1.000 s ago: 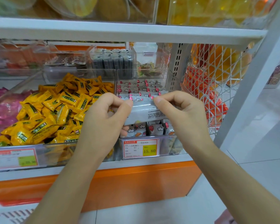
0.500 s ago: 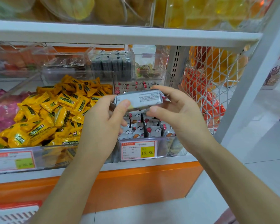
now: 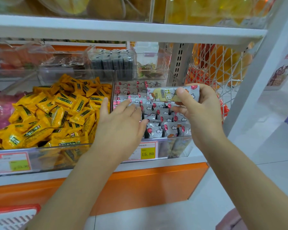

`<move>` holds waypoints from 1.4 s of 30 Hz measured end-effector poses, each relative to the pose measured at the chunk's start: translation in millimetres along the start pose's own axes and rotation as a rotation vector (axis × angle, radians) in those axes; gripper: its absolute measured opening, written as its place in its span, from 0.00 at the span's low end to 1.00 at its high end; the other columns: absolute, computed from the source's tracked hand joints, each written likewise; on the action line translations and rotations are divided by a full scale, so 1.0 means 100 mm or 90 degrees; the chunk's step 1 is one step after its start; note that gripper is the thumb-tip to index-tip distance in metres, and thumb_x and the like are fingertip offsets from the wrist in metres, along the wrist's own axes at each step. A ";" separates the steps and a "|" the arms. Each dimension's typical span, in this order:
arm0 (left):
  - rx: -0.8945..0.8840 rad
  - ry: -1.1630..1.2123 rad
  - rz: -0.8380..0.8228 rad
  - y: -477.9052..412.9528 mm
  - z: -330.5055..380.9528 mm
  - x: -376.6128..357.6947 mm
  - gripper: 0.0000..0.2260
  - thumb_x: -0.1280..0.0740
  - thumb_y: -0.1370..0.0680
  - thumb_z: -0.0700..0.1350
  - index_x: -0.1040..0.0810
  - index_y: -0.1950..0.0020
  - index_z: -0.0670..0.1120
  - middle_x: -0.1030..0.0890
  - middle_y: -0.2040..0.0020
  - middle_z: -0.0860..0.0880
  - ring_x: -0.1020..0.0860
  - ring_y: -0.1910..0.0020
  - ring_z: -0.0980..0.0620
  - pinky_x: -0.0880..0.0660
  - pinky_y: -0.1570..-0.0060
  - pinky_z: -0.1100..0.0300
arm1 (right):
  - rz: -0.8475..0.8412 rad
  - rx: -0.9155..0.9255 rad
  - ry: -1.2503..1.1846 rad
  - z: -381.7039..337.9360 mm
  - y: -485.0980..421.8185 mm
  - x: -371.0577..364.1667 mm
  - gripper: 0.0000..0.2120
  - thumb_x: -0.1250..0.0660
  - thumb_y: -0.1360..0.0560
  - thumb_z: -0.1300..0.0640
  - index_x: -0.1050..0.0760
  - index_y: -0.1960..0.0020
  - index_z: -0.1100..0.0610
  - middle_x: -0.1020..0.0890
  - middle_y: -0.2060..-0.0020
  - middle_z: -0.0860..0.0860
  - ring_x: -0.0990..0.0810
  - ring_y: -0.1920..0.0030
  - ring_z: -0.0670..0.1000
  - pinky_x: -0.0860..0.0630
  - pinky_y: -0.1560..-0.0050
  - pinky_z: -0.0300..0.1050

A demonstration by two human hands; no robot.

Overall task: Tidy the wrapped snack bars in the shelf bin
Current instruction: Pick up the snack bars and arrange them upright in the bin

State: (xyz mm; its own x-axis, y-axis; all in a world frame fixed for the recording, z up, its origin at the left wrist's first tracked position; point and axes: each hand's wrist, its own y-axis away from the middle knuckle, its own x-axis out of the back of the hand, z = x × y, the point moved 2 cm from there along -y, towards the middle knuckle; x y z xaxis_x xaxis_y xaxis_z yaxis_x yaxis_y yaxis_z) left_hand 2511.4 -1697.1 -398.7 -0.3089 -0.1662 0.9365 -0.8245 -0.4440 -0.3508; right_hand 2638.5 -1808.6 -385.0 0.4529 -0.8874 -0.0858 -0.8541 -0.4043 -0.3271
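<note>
A clear plastic shelf bin (image 3: 173, 147) holds several grey-white wrapped snack bars (image 3: 166, 118) printed with clouds and red dots, standing in rows. My right hand (image 3: 199, 110) grips one wrapped bar (image 3: 163, 95) by its right end and holds it level above the bin, printed face towards me. My left hand (image 3: 121, 118) reaches over the bin's left side with fingers straight, its fingertips on the bars at the left rows. It holds nothing.
A neighbouring clear bin (image 3: 40, 155) at the left is heaped with yellow wrapped sweets (image 3: 56, 110). Smaller clear boxes (image 3: 113, 63) stand behind. A white wire basket (image 3: 219, 68) of orange packs hangs at the right. A white shelf board (image 3: 123, 30) runs close overhead.
My left hand has let go of the bar and dropped onto the bars in the bin. My right hand alone now holds the bar, turned so its printed front faces me.
</note>
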 end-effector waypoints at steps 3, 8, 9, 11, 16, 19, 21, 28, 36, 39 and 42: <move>-0.015 -0.105 -0.026 0.00 0.00 -0.06 0.32 0.66 0.24 0.56 0.37 0.27 0.48 0.33 0.28 0.52 0.43 0.26 0.53 0.58 0.30 0.39 | -0.034 0.007 0.012 0.01 0.01 -0.02 0.04 0.33 0.24 0.58 0.28 0.51 0.55 0.20 0.60 0.49 0.17 0.60 0.47 0.18 0.56 0.50; -0.029 -0.056 -0.013 0.03 0.00 -0.03 0.28 0.61 0.21 0.53 0.26 0.35 0.48 0.23 0.39 0.52 0.32 0.33 0.52 0.55 0.30 0.40 | -0.052 0.029 0.065 0.02 0.01 -0.09 0.06 0.33 0.24 0.58 0.27 0.48 0.55 0.20 0.53 0.55 0.18 0.52 0.52 0.19 0.52 0.51; -0.027 -0.031 -0.011 0.05 0.00 -0.02 0.27 0.59 0.21 0.53 0.25 0.37 0.48 0.22 0.41 0.52 0.30 0.35 0.51 0.54 0.30 0.41 | -0.048 0.035 0.085 0.02 0.01 -0.10 0.08 0.33 0.25 0.58 0.27 0.47 0.54 0.20 0.53 0.54 0.19 0.51 0.53 0.19 0.51 0.52; -0.031 0.010 -0.018 0.09 -0.01 -0.03 0.24 0.55 0.21 0.53 0.25 0.36 0.48 0.23 0.43 0.52 0.30 0.38 0.50 0.49 0.30 0.45 | -0.045 0.056 0.131 0.02 -0.01 -0.13 0.09 0.32 0.25 0.57 0.28 0.46 0.54 0.21 0.53 0.53 0.20 0.52 0.53 0.20 0.51 0.54; -0.040 0.070 -0.041 0.16 -0.07 -0.04 0.20 0.52 0.20 0.52 0.30 0.34 0.51 0.28 0.40 0.54 0.36 0.35 0.53 0.49 0.29 0.50 | -0.118 0.162 0.285 0.01 -0.09 -0.30 0.11 0.29 0.28 0.56 0.29 0.49 0.52 0.25 0.61 0.42 0.24 0.60 0.41 0.24 0.56 0.39; -0.044 0.064 -0.054 0.17 -0.07 -0.03 0.21 0.54 0.21 0.53 0.32 0.32 0.52 0.29 0.38 0.55 0.37 0.35 0.54 0.50 0.29 0.50 | -0.207 0.206 0.405 0.05 -0.11 -0.44 0.14 0.27 0.31 0.56 0.26 0.48 0.54 0.26 0.62 0.41 0.27 0.63 0.40 0.32 0.62 0.27; -0.049 0.063 -0.050 0.18 -0.07 -0.02 0.20 0.53 0.21 0.52 0.32 0.33 0.52 0.29 0.39 0.55 0.37 0.35 0.54 0.52 0.29 0.50 | -0.260 0.240 0.479 0.11 -0.10 -0.52 0.16 0.26 0.31 0.56 0.24 0.46 0.57 0.26 0.59 0.46 0.29 0.59 0.45 0.36 0.62 0.31; -0.009 0.136 0.117 0.16 -0.28 0.10 0.14 0.37 0.23 0.42 0.23 0.39 0.41 0.26 0.35 0.43 0.35 0.31 0.44 0.42 0.31 0.43 | -0.266 0.287 0.574 0.12 -0.13 -0.60 0.17 0.28 0.30 0.49 0.22 0.44 0.55 0.20 0.51 0.50 0.26 0.46 0.52 0.31 0.46 0.45; 0.020 0.191 0.085 0.14 -0.36 0.02 0.19 0.40 0.21 0.45 0.31 0.31 0.43 0.38 0.26 0.47 0.46 0.25 0.49 0.44 0.28 0.49 | -0.435 0.300 0.754 0.16 -0.15 -0.64 0.15 0.44 0.23 0.56 0.19 0.49 0.50 0.22 0.47 0.46 0.37 0.45 0.50 0.43 0.47 0.45; 0.019 0.204 0.095 0.14 -0.37 0.03 0.19 0.40 0.21 0.45 0.31 0.31 0.43 0.37 0.27 0.47 0.46 0.25 0.49 0.44 0.29 0.49 | -0.397 0.267 0.689 0.09 -0.27 -0.66 0.15 0.43 0.24 0.60 0.18 0.50 0.49 0.22 0.47 0.47 0.33 0.43 0.53 0.37 0.40 0.50; 0.023 0.219 0.094 0.14 -0.38 0.03 0.18 0.40 0.21 0.45 0.30 0.31 0.44 0.38 0.27 0.47 0.47 0.26 0.50 0.45 0.29 0.50 | -0.358 0.265 0.670 0.06 -0.40 -0.67 0.15 0.42 0.24 0.63 0.18 0.50 0.50 0.23 0.51 0.48 0.30 0.43 0.55 0.34 0.39 0.52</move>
State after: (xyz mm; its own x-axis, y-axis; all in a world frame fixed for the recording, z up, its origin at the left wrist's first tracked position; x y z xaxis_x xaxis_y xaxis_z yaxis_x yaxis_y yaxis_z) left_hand 2481.3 -1670.3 -401.1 -0.5697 0.0721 0.8187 -0.7437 -0.4692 -0.4761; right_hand 2644.2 -1731.3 -371.7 0.1416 -0.4396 0.8870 -0.3787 -0.8519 -0.3618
